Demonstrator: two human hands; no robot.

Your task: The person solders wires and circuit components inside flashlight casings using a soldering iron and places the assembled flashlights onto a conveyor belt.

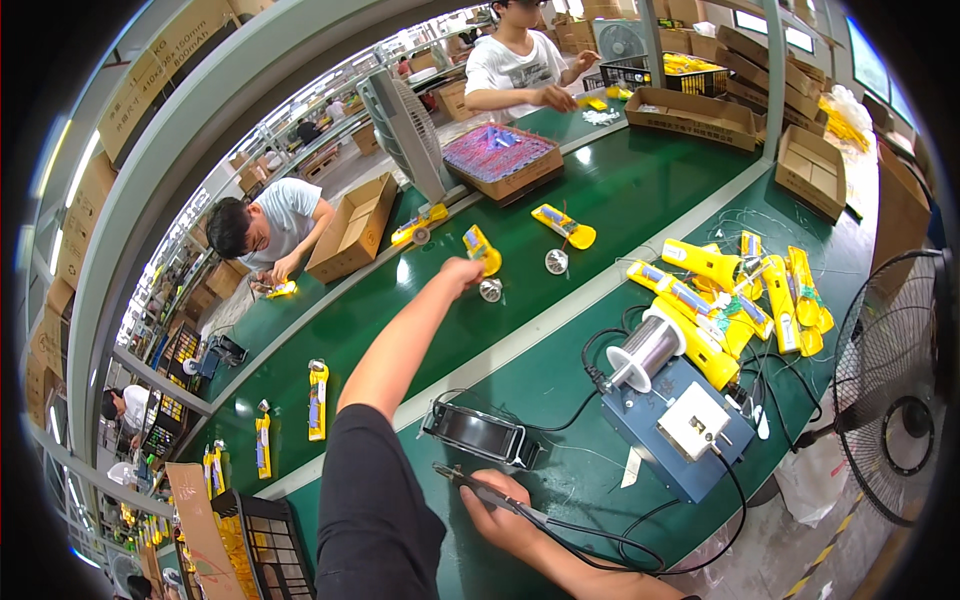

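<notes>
item: yellow flashlight body (481, 249), lying on the green conveyor belt (620, 190), far side of the pale dividing strip, a small round reflector piece (491, 290) just beside it.

left hand (461, 272): the person is reaching out at full arm's length and closing on the near end of the yellow flashlight body; the fingers are curling together over it, though whether they are already pinching it cannot be told at this distance.

right hand (497, 505): it is resting near the table edge and holding a soldering iron (480, 487) pen-fashion, fingers pressed together around the handle, its dark cable (620, 545) trailing off to the right.

adjacent: black iron stand (478, 432) sitting just above the right hand; blue soldering station (678, 420) with a solder wire spool (642, 350) standing to the right; a heap of yellow flashlight parts (735, 295) lying beyond it. more yellow units are riding the belt, and a tray of pink and blue parts (502, 157) is standing farther up. other workers are sitting across the line; a floor fan (895, 390) is standing at right.

handling note, as a judgement: the person is likely doing best by gripping the body near its middle so it is not tipping, lifting clear of the round piece, and keeping the iron's tip pointing away from the forearm and cable.
</notes>
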